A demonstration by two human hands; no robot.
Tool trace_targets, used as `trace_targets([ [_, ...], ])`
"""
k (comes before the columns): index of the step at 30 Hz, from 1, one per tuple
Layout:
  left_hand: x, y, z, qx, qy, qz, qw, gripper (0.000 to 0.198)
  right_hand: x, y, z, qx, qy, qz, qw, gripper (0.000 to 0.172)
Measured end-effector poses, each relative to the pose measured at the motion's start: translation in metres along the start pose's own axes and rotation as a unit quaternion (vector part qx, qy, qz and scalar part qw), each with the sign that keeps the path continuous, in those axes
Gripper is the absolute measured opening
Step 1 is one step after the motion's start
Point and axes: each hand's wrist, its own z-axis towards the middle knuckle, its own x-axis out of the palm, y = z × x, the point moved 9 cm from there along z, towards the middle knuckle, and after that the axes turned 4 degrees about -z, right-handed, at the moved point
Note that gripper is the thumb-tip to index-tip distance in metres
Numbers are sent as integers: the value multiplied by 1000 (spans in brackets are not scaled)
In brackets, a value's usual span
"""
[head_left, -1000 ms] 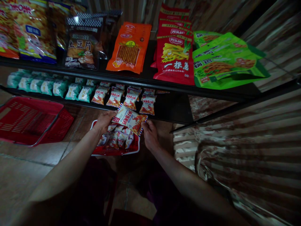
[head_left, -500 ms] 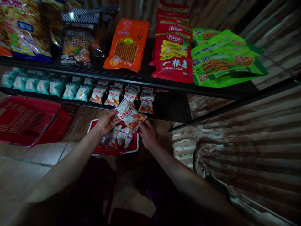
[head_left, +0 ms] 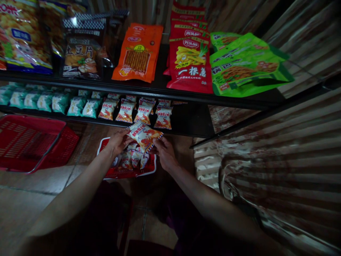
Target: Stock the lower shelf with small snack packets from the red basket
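Right, both hands are on one white-and-red snack packet (head_left: 144,134), held up just in front of the lower shelf (head_left: 191,124). The left hand (head_left: 116,143) pinches the packet's left edge between thumb and fingers, and the right hand (head_left: 165,155) pinches its right corner with the fingertips. The packet is tilted, its printed face up, hanging above a small red tray (head_left: 128,173) on the floor that has more packets of the same kind lying in it. Just beyond the held packet, a row of matching packets (head_left: 144,113) stands along the lower shelf's front, and to their left runs a line of teal packets (head_left: 53,102). Off to the left on the floor sits a red shopping basket (head_left: 32,142), well apart from the hands. Up on the top shelf (head_left: 149,89): a black crisp bag (head_left: 81,57), an orange pouch (head_left: 138,53), a red pouch (head_left: 189,64) and green pouches (head_left: 245,67), side by side
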Motion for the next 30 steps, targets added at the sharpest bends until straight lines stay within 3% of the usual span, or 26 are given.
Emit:
trace_targets([
  [3,7,-7,-2,32,-1,5,999,13,-3,2,-1,-3,3,4,1000,41],
  [10,45,-15,-16,109,36,7,993,14,-31,21,-7,-5,-44,46,998,39],
  [15,78,-3,-27,122,59,38,990,20,-56,40,-5,-31,-63,85,994,40],
  [23,122,18,-34,139,100,103,980,27,-105,72,9,-18,-56,28,998,26],
  [30,193,31,-14,190,119,152,963,28,-159,75,34,-4,-52,14,999,27],
])
